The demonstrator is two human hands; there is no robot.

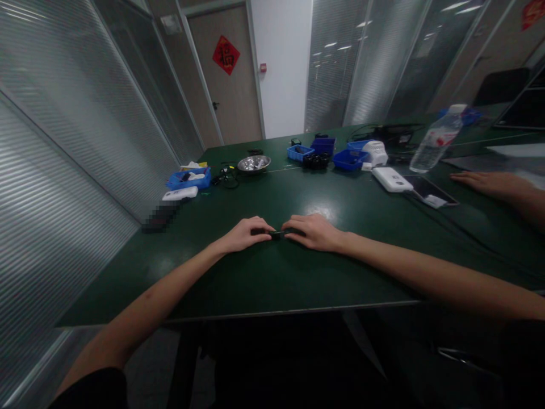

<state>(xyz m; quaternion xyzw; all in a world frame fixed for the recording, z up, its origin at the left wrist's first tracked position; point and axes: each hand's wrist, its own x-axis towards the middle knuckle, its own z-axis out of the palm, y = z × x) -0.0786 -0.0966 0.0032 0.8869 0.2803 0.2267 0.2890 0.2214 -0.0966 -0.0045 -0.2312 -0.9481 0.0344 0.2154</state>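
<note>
My left hand (249,234) and my right hand (314,232) rest low over the green table (238,284), facing each other a short way apart. A small, dark, thin piece (277,233) spans the gap between my fingertips. It has a pale, thin line along it, but its kind is too small to tell. The thumb and fingers of my left hand pinch its left end. My right hand closes round the right end, where a dark part shows between thumb and fingers.
Ahead stand a steel bowl (254,165), a blue basket (189,179) at left and several blue trays (349,159) at right. A white power bank (392,180), a phone (430,190) and a water bottle (438,139) lie or stand right. Another person's hand (489,184) rests beyond them.
</note>
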